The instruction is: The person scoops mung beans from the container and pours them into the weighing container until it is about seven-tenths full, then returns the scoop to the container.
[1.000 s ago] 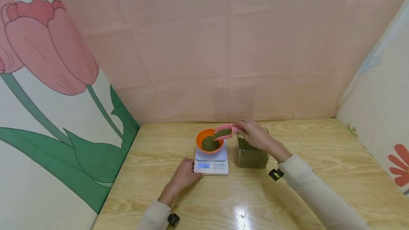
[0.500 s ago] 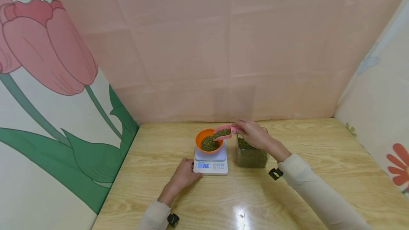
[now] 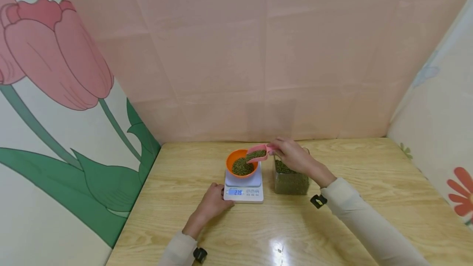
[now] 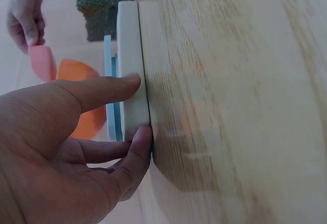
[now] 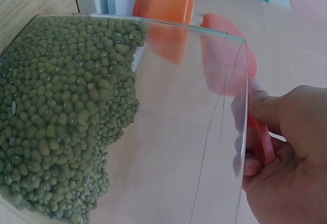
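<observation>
Use the kitchen scale (image 3: 244, 182) as reference. The orange bowl (image 3: 231, 160), part-filled with green beans (image 3: 242, 167), stands on the scale. The right hand (image 3: 292, 154) pinches the handle of the pink scoop (image 3: 260, 159), keeping its load above the scale at the bowl's right side. The left hand (image 3: 213, 200) holds the scale's near left corner between thumb and curled fingers. The clear container (image 5: 168, 147) stands right of the scale.

Caution: tilting the scoop too steeply may release a rush and scatter beans off the scale. Left-hand pressure may disturb the reading.

Limits: digits on the display (image 3: 235, 192) are too small to read reliably; scoop-to-bowl contact cannot be confirmed; the right hand partly covers the container in the head view.
</observation>
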Motion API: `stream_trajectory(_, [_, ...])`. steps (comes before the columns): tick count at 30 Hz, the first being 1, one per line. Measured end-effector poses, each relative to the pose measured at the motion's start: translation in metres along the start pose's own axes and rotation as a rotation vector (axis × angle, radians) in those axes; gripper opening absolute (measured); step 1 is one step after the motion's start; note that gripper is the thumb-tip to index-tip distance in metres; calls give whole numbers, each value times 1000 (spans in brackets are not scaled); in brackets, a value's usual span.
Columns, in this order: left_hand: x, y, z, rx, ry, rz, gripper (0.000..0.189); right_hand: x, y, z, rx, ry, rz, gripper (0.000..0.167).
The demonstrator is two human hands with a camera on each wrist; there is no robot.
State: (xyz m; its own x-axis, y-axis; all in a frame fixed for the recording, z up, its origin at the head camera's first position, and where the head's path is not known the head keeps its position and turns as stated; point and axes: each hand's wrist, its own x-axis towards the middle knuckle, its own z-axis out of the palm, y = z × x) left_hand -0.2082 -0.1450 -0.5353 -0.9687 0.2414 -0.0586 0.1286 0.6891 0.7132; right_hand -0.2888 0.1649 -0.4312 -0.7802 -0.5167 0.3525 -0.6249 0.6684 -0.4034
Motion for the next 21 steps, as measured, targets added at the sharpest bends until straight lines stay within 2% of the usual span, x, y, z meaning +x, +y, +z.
stream_trajectory(21, [-6, -4, -2, 4, -9, 0, 44, -3, -13, 0, -37, -26, -25, 19])
